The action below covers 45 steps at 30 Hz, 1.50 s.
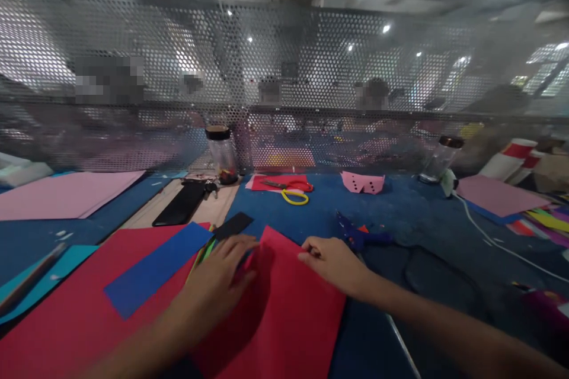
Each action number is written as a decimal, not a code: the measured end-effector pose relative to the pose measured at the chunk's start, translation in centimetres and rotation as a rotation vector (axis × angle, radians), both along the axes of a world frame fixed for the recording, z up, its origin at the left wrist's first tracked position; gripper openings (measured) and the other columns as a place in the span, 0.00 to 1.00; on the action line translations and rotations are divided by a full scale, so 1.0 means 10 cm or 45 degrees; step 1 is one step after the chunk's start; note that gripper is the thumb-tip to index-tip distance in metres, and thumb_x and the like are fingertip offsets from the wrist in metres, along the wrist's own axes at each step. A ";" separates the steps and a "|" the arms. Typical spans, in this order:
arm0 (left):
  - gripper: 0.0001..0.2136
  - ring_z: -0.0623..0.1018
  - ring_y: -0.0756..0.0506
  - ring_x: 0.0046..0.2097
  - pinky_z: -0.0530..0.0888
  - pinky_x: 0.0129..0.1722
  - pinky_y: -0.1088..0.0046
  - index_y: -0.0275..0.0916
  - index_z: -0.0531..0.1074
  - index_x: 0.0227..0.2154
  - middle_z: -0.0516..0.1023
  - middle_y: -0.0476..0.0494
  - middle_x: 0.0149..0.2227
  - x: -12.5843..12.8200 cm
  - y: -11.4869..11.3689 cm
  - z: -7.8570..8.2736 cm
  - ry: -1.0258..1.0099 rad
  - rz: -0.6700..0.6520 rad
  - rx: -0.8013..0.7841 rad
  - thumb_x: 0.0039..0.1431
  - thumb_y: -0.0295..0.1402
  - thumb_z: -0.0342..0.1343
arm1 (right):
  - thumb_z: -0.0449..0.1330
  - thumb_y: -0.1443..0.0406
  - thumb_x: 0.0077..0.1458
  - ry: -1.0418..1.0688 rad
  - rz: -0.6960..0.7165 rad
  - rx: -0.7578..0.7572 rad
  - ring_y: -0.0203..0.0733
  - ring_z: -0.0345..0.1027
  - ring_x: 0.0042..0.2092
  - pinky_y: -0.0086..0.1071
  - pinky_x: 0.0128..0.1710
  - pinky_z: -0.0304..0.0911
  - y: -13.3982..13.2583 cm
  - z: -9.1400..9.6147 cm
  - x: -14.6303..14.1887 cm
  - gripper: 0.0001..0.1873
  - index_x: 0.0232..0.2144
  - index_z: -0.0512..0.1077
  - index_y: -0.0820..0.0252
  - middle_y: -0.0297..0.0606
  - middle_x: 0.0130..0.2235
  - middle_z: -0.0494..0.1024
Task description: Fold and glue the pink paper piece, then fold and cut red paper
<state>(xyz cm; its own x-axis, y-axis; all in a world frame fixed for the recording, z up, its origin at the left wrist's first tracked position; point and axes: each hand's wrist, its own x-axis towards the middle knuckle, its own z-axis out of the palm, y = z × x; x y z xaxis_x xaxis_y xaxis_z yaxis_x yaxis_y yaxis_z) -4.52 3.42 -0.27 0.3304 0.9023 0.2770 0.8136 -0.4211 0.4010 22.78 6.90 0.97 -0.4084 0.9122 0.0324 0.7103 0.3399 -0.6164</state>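
Observation:
A red sheet of paper (pixel 293 314) stands partly raised in front of me, with a fold running down from its top corner. My right hand (pixel 333 263) is closed in a pinch on its upper right edge. On the other side, the bent fingers and thumb of my left hand (pixel 224 275) close around the paper's left part, where a bit of blue shows between them. Beside that hand lie a blue paper strip (pixel 157 269) and a black strip (pixel 233 226), both near a larger red sheet (pixel 89 296). A blue glue gun (pixel 360 235) rests just beyond my right hand.
Scissors (pixel 296 192) lie on red paper at the back. A black phone (pixel 180 202), a glass jar (pixel 222 154) and a pink cutout with holes (pixel 362 182) are nearby. Pink sheets (pixel 66 195) lie left. A white cable (pixel 502 249) crosses the right; a perforated metal screen (pixel 284 59) stands behind.

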 end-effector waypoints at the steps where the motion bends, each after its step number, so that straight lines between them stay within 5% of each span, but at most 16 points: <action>1: 0.18 0.72 0.37 0.61 0.69 0.60 0.54 0.45 0.68 0.57 0.72 0.41 0.61 0.04 -0.04 -0.05 0.065 -0.059 0.008 0.65 0.31 0.52 | 0.59 0.60 0.63 -0.019 -0.014 0.000 0.39 0.73 0.34 0.30 0.31 0.52 0.00 -0.01 0.00 0.09 0.37 0.78 0.57 0.34 0.32 0.81; 8: 0.18 0.74 0.38 0.59 0.71 0.58 0.54 0.43 0.70 0.58 0.74 0.42 0.61 0.16 -0.13 -0.13 0.332 -0.149 0.030 0.67 0.34 0.53 | 0.56 0.62 0.65 -0.132 -0.129 0.042 0.40 0.73 0.31 0.31 0.30 0.50 -0.02 -0.03 0.03 0.10 0.43 0.76 0.55 0.32 0.29 0.80; 15: 0.18 0.69 0.37 0.65 0.61 0.66 0.48 0.40 0.69 0.58 0.70 0.40 0.65 0.19 -0.08 -0.16 0.462 -0.204 0.182 0.67 0.34 0.52 | 0.57 0.66 0.63 -0.141 -0.166 0.103 0.38 0.72 0.30 0.30 0.29 0.49 0.03 -0.08 -0.03 0.07 0.42 0.73 0.55 0.29 0.26 0.76; 27: 0.16 0.65 0.36 0.68 0.58 0.67 0.47 0.40 0.70 0.56 0.68 0.38 0.66 0.22 -0.08 -0.20 0.472 -0.224 0.180 0.69 0.34 0.48 | 0.56 0.70 0.60 -0.082 -0.132 0.127 0.39 0.70 0.37 0.29 0.36 0.57 0.02 -0.16 -0.05 0.07 0.39 0.72 0.57 0.32 0.30 0.76; 45: 0.15 0.64 0.37 0.68 0.57 0.68 0.48 0.40 0.70 0.55 0.69 0.38 0.66 0.24 -0.09 -0.17 0.457 -0.229 0.140 0.69 0.33 0.47 | 0.56 0.71 0.58 -0.017 -0.101 0.066 0.38 0.68 0.35 0.29 0.34 0.54 0.04 -0.19 -0.03 0.08 0.37 0.73 0.56 0.29 0.27 0.72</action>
<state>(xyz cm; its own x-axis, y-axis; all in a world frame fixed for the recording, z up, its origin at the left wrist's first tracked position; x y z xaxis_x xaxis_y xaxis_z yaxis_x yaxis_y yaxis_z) -2.10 2.52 -1.95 0.5732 0.7927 0.2075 0.8031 -0.5938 0.0499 22.50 7.28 -0.89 -0.3356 0.9390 0.0752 0.7443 0.3133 -0.5898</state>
